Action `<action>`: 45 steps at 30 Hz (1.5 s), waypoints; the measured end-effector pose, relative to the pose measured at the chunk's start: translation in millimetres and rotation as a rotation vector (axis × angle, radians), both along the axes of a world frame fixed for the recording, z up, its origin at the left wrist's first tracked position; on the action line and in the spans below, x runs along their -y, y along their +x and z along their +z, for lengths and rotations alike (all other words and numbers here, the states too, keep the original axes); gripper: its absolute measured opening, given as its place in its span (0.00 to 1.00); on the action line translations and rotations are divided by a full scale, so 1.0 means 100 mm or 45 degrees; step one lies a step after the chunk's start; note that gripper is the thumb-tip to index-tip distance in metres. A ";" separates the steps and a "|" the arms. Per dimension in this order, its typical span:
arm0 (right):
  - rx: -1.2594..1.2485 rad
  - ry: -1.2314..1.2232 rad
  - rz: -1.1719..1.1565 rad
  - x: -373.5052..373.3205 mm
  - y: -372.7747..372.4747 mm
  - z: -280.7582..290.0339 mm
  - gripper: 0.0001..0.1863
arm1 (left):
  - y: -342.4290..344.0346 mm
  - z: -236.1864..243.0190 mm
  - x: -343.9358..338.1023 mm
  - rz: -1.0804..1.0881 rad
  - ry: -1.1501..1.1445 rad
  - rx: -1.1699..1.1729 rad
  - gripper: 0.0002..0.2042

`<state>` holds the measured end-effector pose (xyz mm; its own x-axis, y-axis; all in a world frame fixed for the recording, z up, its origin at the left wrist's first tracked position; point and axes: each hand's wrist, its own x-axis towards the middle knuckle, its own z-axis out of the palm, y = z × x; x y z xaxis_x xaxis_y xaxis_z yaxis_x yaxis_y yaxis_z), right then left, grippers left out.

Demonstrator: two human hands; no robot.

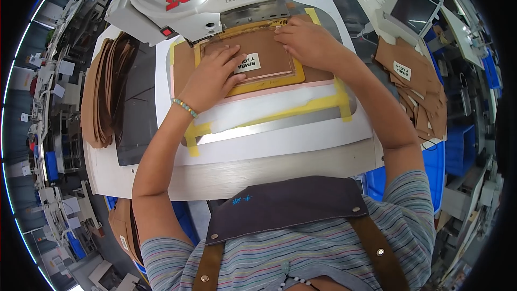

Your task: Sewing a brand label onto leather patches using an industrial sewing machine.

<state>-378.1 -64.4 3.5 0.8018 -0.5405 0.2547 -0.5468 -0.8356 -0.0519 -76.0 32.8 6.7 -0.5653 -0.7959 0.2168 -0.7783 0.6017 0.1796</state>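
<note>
Under a white sewing machine head lies a brown panel (269, 56) with a white label (249, 63), framed by a yellow rectangular template (272, 82). My left hand (212, 77) rests spread over the template's left side, its fingers reaching toward the label. A beaded bracelet circles that wrist. On the far right part of the panel and frame lies my right hand (308, 44), fingers extended and slightly bent, the tips near the frame's upper edge. Neither hand visibly grips anything. More brown material shows beneath the template, above a pink-edged strip.
The machine head (177, 0) overhangs the work closely. Brown pieces stand stacked at left (105, 91); a loose pile of labelled pieces (412, 78) lies at right, below a screen (412, 8). Yellow tape (280, 109) borders the white sheet. Blue bins (433, 172) sit beneath the table's right.
</note>
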 end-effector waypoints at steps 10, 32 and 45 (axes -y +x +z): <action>-0.060 0.039 0.023 0.03 0.34 0.06 0.15 | 0.00 -0.02 0.00 0.016 0.020 -0.015 0.23; 0.255 -0.106 0.226 -0.04 0.87 -0.21 0.14 | 0.21 -0.07 0.02 0.049 -0.090 -0.024 0.22; 0.451 0.085 0.173 -0.02 0.58 -0.08 0.15 | 0.49 0.00 -0.14 0.128 -0.046 -0.083 0.21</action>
